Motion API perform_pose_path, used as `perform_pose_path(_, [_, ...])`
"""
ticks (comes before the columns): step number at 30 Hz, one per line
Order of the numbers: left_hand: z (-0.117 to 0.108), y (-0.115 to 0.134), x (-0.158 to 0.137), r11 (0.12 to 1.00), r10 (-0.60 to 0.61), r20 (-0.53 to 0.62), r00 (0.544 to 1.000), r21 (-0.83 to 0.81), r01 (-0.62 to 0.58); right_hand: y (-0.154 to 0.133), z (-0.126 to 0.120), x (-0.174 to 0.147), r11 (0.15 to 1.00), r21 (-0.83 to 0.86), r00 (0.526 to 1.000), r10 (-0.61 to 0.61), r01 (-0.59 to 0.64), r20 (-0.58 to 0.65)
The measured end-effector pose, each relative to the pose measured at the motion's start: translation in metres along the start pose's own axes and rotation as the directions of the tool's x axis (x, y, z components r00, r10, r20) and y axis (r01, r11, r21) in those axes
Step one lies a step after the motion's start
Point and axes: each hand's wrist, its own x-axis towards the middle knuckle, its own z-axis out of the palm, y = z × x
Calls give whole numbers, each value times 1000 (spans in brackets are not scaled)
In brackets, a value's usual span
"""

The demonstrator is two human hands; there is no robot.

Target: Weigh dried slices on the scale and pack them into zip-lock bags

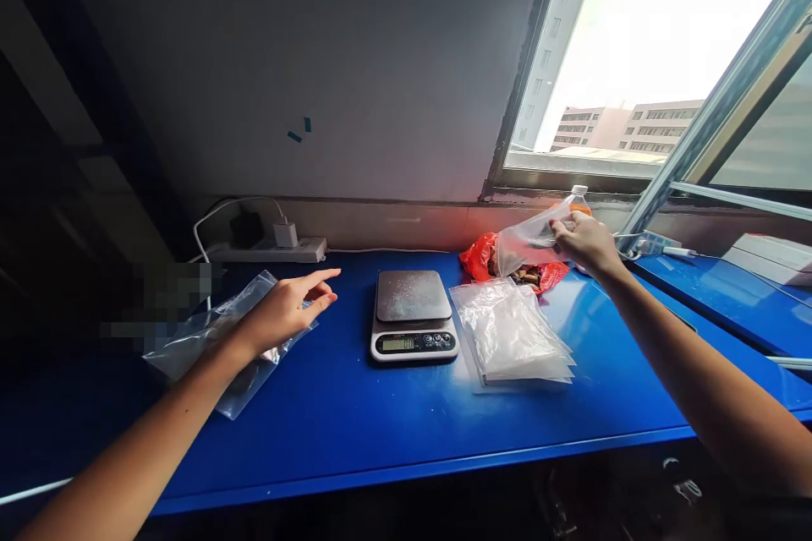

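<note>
My right hand pinches a clear plastic bag, which hangs over a red plastic bag with brownish pieces inside. Fingers apart, my left hand is held above another clear bag on the left of the table; what lies in that bag is mostly hidden by my arm. Between my hands stands a digital kitchen scale with a bare, speckled metal plate, its display seeming to read zero. A stack of clear plastic bags lies just right of the scale.
Behind my left hand a power strip with a white charger runs along the wall. A capped bottle stands behind my right hand, by the window. The blue table ends at a front edge.
</note>
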Motion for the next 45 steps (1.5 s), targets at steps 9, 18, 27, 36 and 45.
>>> perform_pose_path(9, [0, 1, -6, 998, -13, 91, 996, 58, 8, -33, -12, 34, 988, -156, 986, 12, 15, 168])
perform_pose_path(18, [6, -6, -5, 998, 32, 123, 992, 44, -37, -30, -12, 24, 966, -219, 970, -84, 135, 229])
perform_pose_path(27, [11, -5, -2, 997, 80, 135, 988, 11, -82, -32, -21, 17, 947, -262, 981, -162, 184, 104])
perform_pose_path(36, [13, -3, 1, 996, 81, 59, 995, 37, -84, -30, -44, 20, 973, -193, 991, -134, 127, -28])
perform_pose_path(45, [16, 3, 2, 999, 36, -41, 998, -28, -37, -35, -38, -29, 941, 308, 930, -18, 141, -368])
